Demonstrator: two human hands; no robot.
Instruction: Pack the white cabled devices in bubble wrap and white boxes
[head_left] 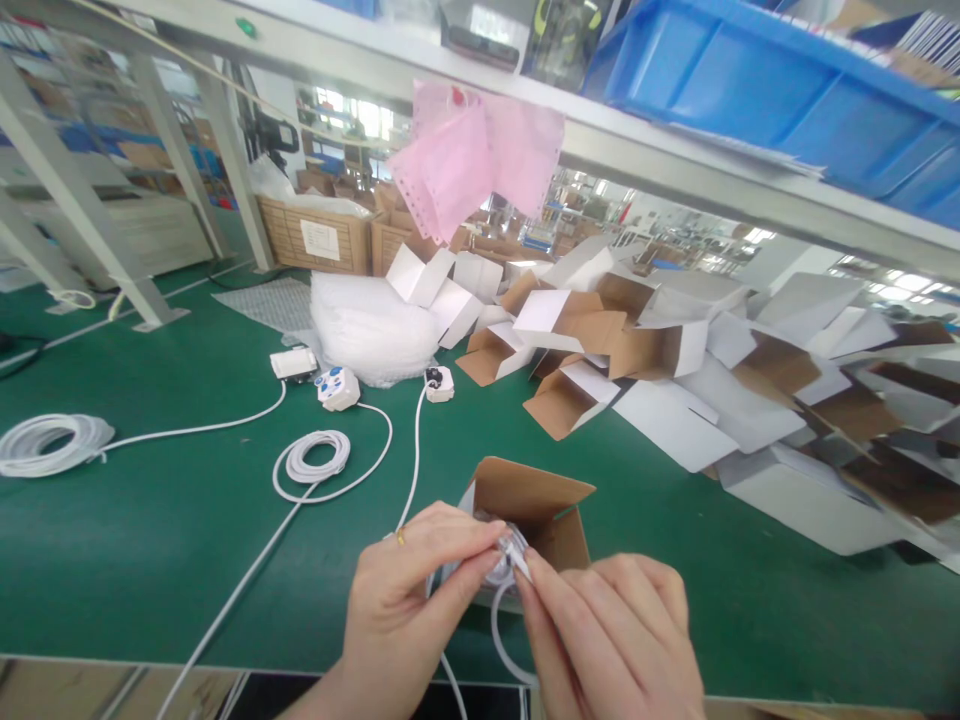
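Note:
My left hand (409, 600) and my right hand (607, 630) meet near the bench's front edge, fingertips pinched together on a white cable (504, 625) wrapped in a clear plastic bag (501, 560). The cable loops down below my hands. Right behind them stands a small open cardboard box (536, 505), white outside and brown inside, flaps up. A ring shows on my left hand.
The green bench mat (150, 540) carries coiled white cables (311, 455) (49, 442), white plug adapters (337, 388) (439, 383), a bag of white packing (371, 330), and a large heap of folded white boxes (675, 350) at right. Pink papers (472, 160) hang from the shelf; a blue bin (757, 90) sits above.

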